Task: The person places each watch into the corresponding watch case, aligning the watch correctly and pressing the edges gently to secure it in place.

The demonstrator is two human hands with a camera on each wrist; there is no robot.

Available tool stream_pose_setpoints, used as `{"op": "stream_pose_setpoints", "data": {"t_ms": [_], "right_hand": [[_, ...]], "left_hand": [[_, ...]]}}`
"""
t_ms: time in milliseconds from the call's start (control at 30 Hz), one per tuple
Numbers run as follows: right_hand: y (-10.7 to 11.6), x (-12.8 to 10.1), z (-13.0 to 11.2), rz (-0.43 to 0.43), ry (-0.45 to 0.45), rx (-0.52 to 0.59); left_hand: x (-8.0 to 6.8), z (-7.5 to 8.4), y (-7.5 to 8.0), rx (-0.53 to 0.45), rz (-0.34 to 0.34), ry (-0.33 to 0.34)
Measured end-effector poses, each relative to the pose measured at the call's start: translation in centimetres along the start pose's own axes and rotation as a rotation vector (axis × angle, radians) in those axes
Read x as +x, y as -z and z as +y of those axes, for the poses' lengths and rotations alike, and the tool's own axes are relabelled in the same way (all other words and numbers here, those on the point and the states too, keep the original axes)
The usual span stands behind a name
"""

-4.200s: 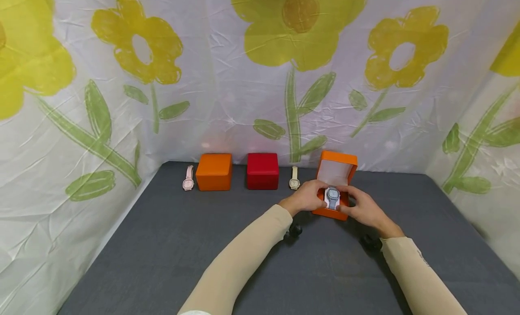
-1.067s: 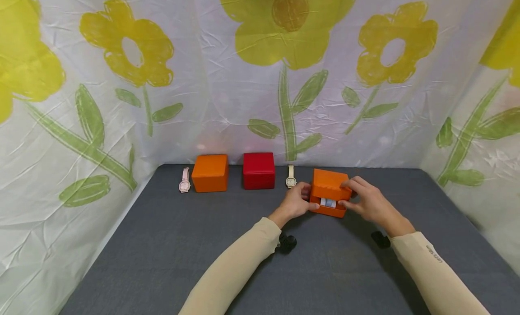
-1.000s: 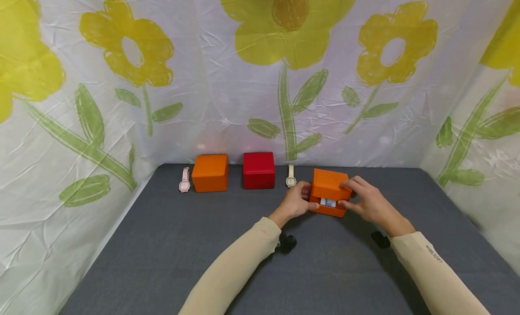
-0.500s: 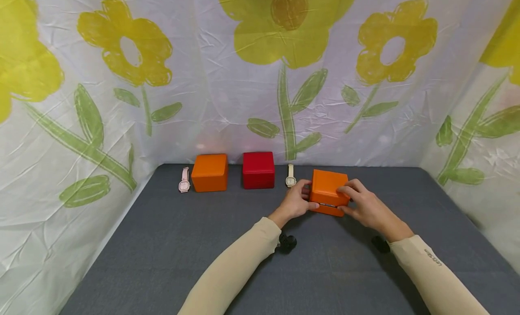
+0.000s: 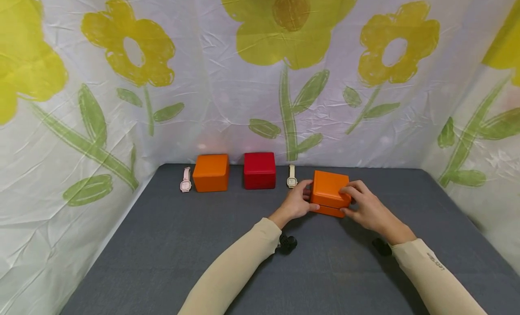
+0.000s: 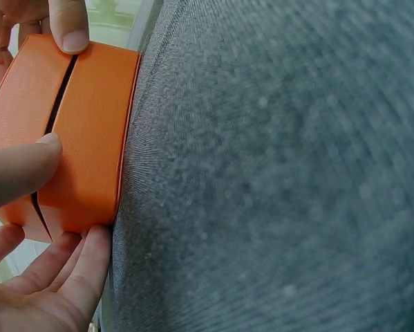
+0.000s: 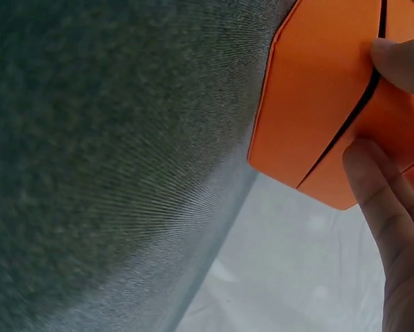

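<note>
From the head view, an orange box (image 5: 330, 193) sits on the grey table (image 5: 203, 252) right of centre, lid down with only a thin seam showing; the left hand (image 5: 299, 201) grips its left side and the right hand (image 5: 363, 206) curls over its right front corner, so the box lies squarely between them, both about equally near; a cream watch (image 5: 292, 177) lies just beside the left hand, with a red box (image 5: 260, 170), a second orange box (image 5: 211, 172) and a pink watch (image 5: 186, 179) further left; the left wrist view shows a thumb pressed across the dark seam and fingers (image 6: 68, 266) cupping the base; the right wrist view shows fingers (image 7: 383, 183) pinching lid and base together.
</note>
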State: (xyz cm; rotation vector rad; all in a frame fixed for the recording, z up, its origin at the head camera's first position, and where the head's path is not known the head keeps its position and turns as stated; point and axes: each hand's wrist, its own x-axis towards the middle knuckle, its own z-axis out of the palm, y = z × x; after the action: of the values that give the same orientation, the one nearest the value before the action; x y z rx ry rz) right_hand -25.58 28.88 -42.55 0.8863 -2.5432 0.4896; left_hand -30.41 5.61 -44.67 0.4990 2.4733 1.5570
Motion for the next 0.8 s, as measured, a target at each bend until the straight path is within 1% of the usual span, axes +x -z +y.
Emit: {"op": "stream_pose_setpoints", "data": {"t_ms": [167, 267, 333, 433, 500, 600, 700, 800], "right_hand": [[0.0, -0.3, 0.0, 0.020, -0.021, 0.051], [-0.1, -0.6, -0.1, 0.034, -0.063, 0.110], [0.0, -0.8, -0.3, 0.040, -0.125, 0.159], [0.1, -1.0, -0.6, 0.033, -0.250, 0.220], [0.3, -1.2, -0.8, 0.012, -0.339, 0.255], [0.6, -1.3, -1.0, -0.043, -0.448, 0.306], [0.7, -1.3, -1.1, -0.085, -0.518, 0.342], [0.6, -1.3, -1.0, -0.100, -0.538, 0.348]], "left_hand": [[-0.1, 0.1, 0.0, 0.004, -0.004, -0.015], [-0.2, 0.1, 0.0, 0.019, -0.003, -0.026], [-0.3, 0.1, 0.1, 0.030, -0.005, -0.032], [-0.5, 0.3, 0.4, 0.043, -0.010, -0.041], [-0.6, 0.4, 0.6, 0.049, -0.013, -0.051], [-0.8, 0.7, 0.8, 0.057, -0.011, -0.070], [-0.9, 0.8, 0.9, 0.067, -0.014, -0.074], [-0.9, 0.8, 0.9, 0.070, -0.008, -0.073]]}}
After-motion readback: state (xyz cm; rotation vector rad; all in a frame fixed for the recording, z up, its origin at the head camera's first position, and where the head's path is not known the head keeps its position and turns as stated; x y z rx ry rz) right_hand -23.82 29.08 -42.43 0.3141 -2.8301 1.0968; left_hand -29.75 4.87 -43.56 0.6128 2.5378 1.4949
